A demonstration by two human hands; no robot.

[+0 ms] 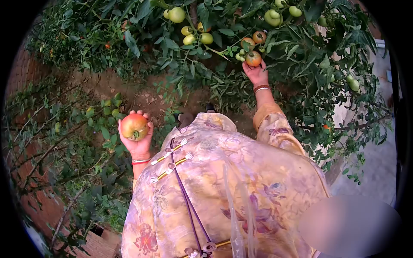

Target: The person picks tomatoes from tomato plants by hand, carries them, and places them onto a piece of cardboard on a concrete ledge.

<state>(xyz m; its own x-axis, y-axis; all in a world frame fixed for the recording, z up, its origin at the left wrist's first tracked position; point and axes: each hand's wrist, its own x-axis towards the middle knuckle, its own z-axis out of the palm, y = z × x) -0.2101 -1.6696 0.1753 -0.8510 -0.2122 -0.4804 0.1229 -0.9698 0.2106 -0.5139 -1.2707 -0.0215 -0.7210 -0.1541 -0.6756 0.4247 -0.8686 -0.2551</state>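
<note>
Your left hand [138,144] grips a red-green tomato [134,127], while your right hand's [257,77] partly curled fingers cup the underside of an orange tomato [254,59] in a hanging cluster, where a hard tug could knock the touching fruits loose.

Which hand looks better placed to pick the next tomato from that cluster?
Probably the right hand: it is at the cluster's nearest orange tomato, while the left hand is farther off and holds a large picked tomato.
</note>
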